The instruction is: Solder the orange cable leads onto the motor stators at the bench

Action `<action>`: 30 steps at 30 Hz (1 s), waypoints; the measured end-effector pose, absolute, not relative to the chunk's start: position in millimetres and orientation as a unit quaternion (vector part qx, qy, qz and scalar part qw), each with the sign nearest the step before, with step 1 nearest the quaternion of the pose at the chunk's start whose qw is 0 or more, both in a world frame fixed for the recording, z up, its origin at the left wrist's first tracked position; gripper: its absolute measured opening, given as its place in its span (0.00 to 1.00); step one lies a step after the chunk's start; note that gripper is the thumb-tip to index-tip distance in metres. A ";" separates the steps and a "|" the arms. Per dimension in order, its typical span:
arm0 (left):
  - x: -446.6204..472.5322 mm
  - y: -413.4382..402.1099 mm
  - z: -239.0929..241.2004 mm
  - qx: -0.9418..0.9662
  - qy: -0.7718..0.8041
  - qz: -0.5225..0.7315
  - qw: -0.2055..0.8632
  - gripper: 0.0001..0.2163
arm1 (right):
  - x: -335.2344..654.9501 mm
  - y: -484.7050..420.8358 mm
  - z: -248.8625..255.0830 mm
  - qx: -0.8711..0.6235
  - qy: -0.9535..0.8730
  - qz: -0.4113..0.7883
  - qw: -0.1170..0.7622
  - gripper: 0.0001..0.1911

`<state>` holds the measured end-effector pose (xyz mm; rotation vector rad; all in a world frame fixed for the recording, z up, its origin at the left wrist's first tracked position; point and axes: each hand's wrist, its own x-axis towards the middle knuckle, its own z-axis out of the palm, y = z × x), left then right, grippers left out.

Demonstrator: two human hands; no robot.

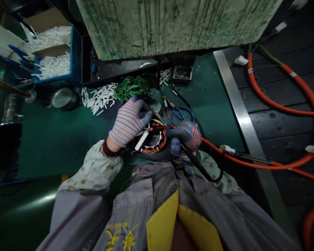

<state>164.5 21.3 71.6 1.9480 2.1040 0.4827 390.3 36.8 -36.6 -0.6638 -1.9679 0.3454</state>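
Observation:
A round motor stator (154, 139) with copper windings lies on the green bench right in front of me. My left hand (129, 122), in a striped glove, rests on its left rim with fingers curled around wires and a white sleeve tube (142, 139). My right hand (185, 136), also gloved, is closed around a dark tool handle with a black cable (199, 167) trailing toward my lap. The tool's tip points at the windings. What the left fingers pinch is too small to name.
Blue-handled scissors (181, 115) and small pliers (167, 104) lie just behind the stator. White sleeve tubes (98, 97) and green circuit rings (129, 87) sit further back. A blue bin (54, 55) of tubes stands at back left. Orange cables (290, 104) loop on the right.

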 end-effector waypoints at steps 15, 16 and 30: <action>158.4 19.7 60.1 0.674 0.698 0.208 0.120 0.08 | 354.4 74.1 16.6 -0.405 -0.847 0.197 0.283 0.18; 158.1 19.7 59.6 0.675 0.695 0.214 0.125 0.08 | 355.3 73.1 15.1 -0.405 -0.846 0.196 0.288 0.17; 154.9 22.2 61.2 0.660 0.696 0.235 0.159 0.11 | 359.2 67.1 -7.2 -0.396 -0.841 0.156 0.334 0.18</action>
